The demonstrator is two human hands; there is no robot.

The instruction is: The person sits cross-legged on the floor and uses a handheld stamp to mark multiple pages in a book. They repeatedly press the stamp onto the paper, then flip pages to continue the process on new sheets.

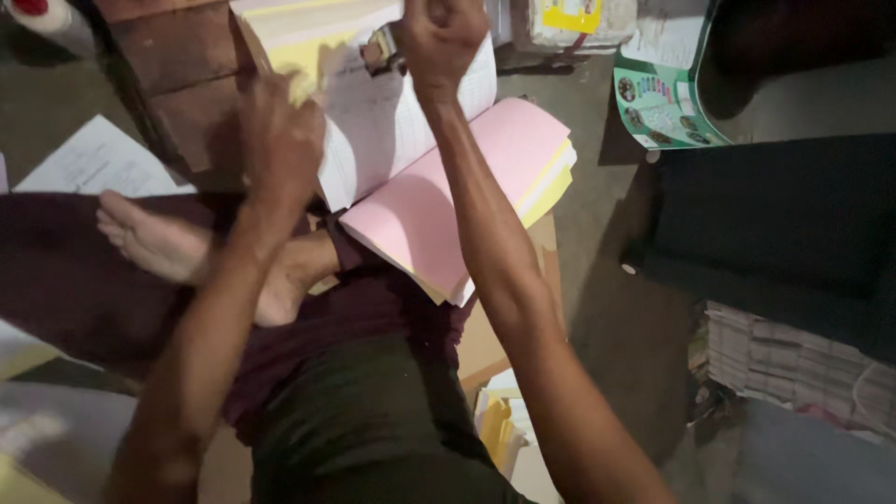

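Head view: the right hand [439, 37], at twelve o'clock, is closed into a fist just beside a small dark metal clip-like tool [381, 47]; whether it grips that tool I cannot tell. The left hand [275, 140], blurred at ten o'clock, rests curled on the edge of the white printed sheets [373, 121], and its grasp cannot be made out. Those sheets lie on a thick stack of pink and yellow paper pads [467, 196] at the centre, which rests across the person's lap, touching a bare foot [159, 243] at nine o'clock. A dark folded cloth or mat [775, 215] sits at three o'clock, with a bundle of stacked printed papers [793, 364] at four o'clock. A strip of bare grey floor [607, 308] runs between the pads and the mat. A green printed leaflet [658, 103] lies at two o'clock.
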